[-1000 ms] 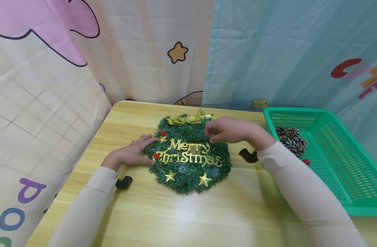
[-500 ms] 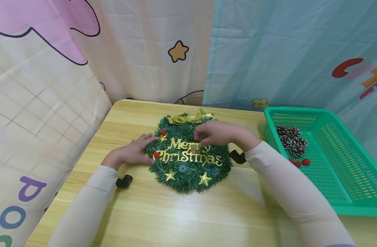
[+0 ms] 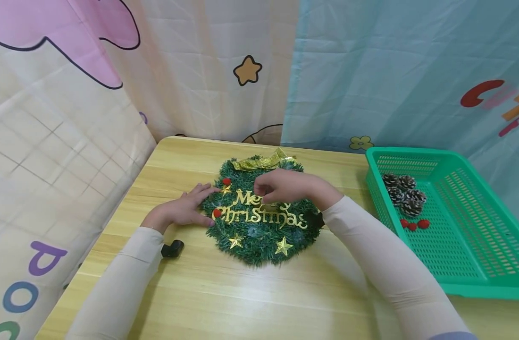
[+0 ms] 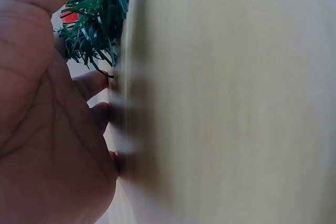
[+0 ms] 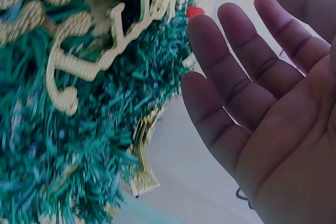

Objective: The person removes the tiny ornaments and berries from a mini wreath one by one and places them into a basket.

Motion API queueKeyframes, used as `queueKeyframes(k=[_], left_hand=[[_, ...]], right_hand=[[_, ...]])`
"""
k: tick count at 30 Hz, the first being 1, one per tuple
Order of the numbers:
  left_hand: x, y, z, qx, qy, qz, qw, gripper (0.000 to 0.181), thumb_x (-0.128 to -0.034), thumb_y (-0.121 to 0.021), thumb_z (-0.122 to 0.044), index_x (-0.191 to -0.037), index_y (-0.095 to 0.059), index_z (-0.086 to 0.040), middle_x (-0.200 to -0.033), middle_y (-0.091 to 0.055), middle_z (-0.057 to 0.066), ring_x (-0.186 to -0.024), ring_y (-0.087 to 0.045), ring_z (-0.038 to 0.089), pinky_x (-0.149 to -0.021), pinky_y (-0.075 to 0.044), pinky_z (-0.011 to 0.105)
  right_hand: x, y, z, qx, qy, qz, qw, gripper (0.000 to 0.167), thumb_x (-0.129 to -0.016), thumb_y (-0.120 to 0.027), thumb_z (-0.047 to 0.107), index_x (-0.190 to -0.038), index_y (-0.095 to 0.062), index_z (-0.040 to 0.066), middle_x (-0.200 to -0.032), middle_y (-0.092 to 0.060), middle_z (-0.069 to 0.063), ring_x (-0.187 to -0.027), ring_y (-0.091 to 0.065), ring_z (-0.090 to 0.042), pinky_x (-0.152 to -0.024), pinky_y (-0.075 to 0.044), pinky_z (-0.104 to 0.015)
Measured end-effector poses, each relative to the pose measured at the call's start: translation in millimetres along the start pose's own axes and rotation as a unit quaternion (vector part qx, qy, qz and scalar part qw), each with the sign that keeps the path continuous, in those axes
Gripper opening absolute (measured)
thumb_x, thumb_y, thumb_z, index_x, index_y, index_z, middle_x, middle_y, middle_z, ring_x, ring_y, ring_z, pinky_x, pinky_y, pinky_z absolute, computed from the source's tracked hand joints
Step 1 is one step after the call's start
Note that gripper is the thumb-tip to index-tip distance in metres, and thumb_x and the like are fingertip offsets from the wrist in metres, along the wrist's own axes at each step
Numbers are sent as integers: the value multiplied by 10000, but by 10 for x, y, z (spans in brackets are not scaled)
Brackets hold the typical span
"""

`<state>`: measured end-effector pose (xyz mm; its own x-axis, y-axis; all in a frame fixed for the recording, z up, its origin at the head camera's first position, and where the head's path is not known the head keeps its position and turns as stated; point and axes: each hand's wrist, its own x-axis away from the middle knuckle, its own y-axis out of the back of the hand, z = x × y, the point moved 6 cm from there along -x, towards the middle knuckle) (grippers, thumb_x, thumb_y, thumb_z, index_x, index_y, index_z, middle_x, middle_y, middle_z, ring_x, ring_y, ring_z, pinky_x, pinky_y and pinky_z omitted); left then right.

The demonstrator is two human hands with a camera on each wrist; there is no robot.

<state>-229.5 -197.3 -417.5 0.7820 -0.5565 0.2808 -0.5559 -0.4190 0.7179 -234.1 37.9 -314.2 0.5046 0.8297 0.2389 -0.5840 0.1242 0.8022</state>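
A green tinsel wreath point(image 3: 255, 255) lies flat on the wooden table, gold "Merry Christmas" lettering point(image 3: 256, 216) across its middle. It carries a gold ribbon point(image 3: 257, 164) at the top, several gold stars point(image 3: 284, 245) and two red balls point(image 3: 227, 181) on the left. Beside the wreath's left edge, the left hand point(image 3: 180, 210) rests on the table with fingers spread; its fingertips reach the greenery. Over the lettering's upper part hovers the right hand point(image 3: 285, 185). In the right wrist view its fingers point(image 5: 247, 72) are loosely bent and apart, with nothing between them; part of "Merry" is covered.
A green plastic basket point(image 3: 489, 292) stands on the right, with several pine cones point(image 3: 412, 200) and three red balls point(image 3: 423, 224) inside. Printed curtains point(image 3: 208, 71) hang behind and left of the table point(image 3: 242, 302).
The right hand has moved left across the wreath, from its upper right to above "Merry". The left hand stays put. The red balls in the basket have come fully into view.
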Motion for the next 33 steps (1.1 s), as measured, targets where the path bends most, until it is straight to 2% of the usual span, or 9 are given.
queueKeyframes(k=[4,7,16,22,29,33], left_hand=[[-8,10,-17,9,19,-9,10000,945,-841,-784,-403,-1584,-232,-211,-1643,6,197,-1486,107,402,-1092,90,702],[-12,17,-26,-5,30,-16,10000,951,-837,-786,-406,-1584,-231,-212,-1642,4,199,-1486,103,406,-1092,89,702],[-21,6,-15,-46,12,-9,10000,947,-843,-779,-422,-1586,-229,-216,-1642,3,197,-1488,94,403,-1087,80,712],[-27,4,-14,-47,24,6,10000,943,-848,-775,-425,-1586,-227,-216,-1641,3,201,-1489,84,403,-1084,72,719],[-15,12,-4,-16,75,21,10000,938,-848,-779,-422,-1583,-236,-210,-1641,3,200,-1491,90,394,-1085,66,720],[-5,9,4,37,91,38,9999,927,-855,-775,-411,-1582,-234,-218,-1644,5,190,-1489,104,392,-1082,76,720]], right_hand=[[-81,-52,34,-26,28,52,10000,81,-973,-608,118,-1037,-623,71,-921,-596,20,-832,-554,-140,-783,-472,-334],[-153,-82,70,-30,81,54,9999,89,-978,-612,134,-1050,-626,83,-940,-598,24,-839,-550,-138,-787,-471,-332],[-310,-131,185,-25,223,63,9997,138,-976,-621,142,-1090,-634,67,-1084,-658,10,-1009,-603,-106,-881,-492,-305],[-393,-159,224,-38,287,54,9996,149,-974,-633,147,-1098,-636,66,-1031,-635,45,-962,-597,-108,-865,-488,-300],[-520,-208,259,-200,337,14,9992,173,-973,-634,133,-1121,-640,44,-1090,-658,-20,-972,-595,-120,-864,-486,-291],[-599,-262,278,-238,405,50,9989,173,-974,-634,138,-1118,-640,43,-1042,-643,22,-966,-594,-100,-885,-478,-269]])
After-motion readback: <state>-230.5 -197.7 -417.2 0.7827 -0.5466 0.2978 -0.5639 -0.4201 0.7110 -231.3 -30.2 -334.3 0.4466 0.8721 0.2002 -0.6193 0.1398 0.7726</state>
